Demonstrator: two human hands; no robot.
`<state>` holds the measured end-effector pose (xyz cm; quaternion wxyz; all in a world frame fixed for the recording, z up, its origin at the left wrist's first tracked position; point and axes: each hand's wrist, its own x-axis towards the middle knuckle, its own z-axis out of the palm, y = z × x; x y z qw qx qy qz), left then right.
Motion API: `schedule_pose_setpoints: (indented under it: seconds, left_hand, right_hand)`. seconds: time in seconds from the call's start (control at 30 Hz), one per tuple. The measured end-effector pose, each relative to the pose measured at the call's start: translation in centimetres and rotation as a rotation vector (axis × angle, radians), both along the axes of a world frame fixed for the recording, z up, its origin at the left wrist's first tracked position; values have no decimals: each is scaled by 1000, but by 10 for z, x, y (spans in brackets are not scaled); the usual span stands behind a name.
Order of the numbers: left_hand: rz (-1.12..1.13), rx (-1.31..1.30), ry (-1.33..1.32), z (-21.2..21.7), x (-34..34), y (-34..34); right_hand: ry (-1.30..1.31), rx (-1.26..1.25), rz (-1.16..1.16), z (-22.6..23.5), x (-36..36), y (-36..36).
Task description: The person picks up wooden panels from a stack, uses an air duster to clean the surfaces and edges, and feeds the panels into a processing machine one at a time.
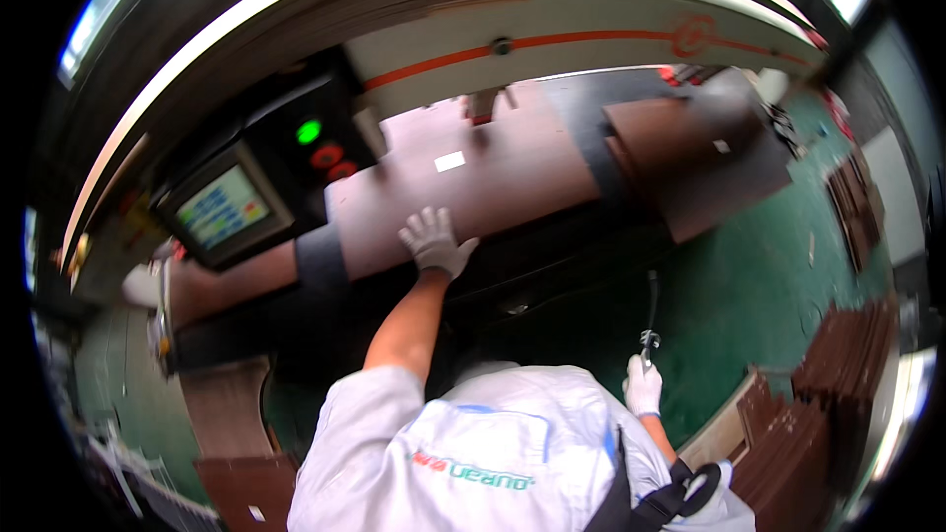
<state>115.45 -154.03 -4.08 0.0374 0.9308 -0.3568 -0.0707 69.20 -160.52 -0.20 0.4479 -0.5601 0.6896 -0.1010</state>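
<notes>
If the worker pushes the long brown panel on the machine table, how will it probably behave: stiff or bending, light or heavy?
The brown panel probably stays stiff: it lies flat with straight edges. It is long and wide, so likely rather heavy. The gloved left hand lies flat on its near edge; the smooth face suggests it would slide rather than tip.

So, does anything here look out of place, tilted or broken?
Nothing looks broken. The left hand lies flat on the long brown panel, and the right hand holds a thin tool. Only the brown offcuts lie loosely scattered on the green floor.
</notes>
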Motion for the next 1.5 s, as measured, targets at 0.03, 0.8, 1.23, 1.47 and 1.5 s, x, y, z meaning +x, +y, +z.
schedule_pose_setpoints:
  seconds: [0.03, 0.8, 1.23, 1.47, 1.5]
  left_hand:
    - [12, -44, -80, -16, -1, 1]
    - [934, 125, 61, -123, -183, 450]
    - [620, -86, -202, -30, -62, 537]
    - [700, 160, -187, -26, -93, 629]
    - [693, 172, -191, -28, -92, 627]
  right_hand:
    - [78, -75, 341, -3, -15, 1]
    - [380, -302, 1544, 24, 177, 27]
    - [-164, 105, 1337, -40, 379, 106]
    - [-199, 294, 1421, -43, 458, 150]
    - [-170, 289, 1439, -46, 464, 151]
